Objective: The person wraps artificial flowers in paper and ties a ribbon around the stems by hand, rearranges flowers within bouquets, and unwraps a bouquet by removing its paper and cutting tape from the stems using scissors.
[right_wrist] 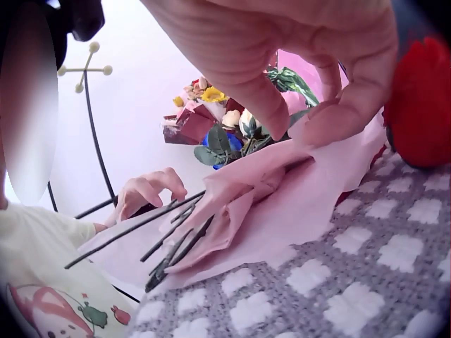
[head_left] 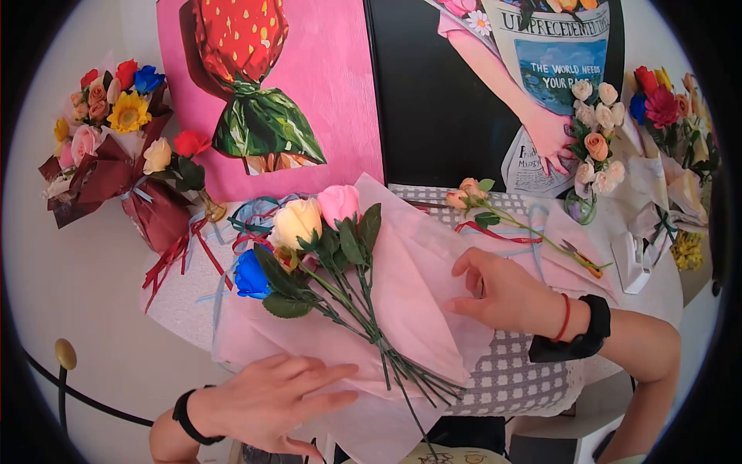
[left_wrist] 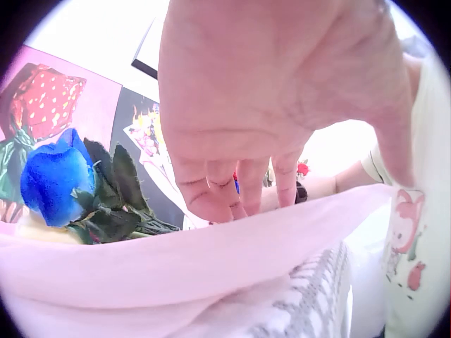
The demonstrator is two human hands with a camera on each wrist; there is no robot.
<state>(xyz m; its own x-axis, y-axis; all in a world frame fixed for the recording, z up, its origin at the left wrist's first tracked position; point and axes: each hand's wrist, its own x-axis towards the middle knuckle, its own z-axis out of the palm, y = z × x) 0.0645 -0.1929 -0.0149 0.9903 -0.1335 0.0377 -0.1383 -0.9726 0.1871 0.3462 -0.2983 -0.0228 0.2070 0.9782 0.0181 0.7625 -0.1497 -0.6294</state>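
A bunch of artificial roses lies on pink wrapping paper, with a blue rose, a cream rose and a pink rose. Its green stems converge and fan out toward the front right. My left hand is over the paper's lower left, fingers extended and thumb apart; in the left wrist view the paper's edge hides its fingertips. At the paper's right side is my right hand, fingers bent and thumb apart from the index finger. In the right wrist view its fingertips meet the paper's edge.
A wrapped bouquet stands at the left, white and peach roses in a glass at the right. Behind the paper lie a peach rose stem, scissors and ribbons. A white tape dispenser stands at the right.
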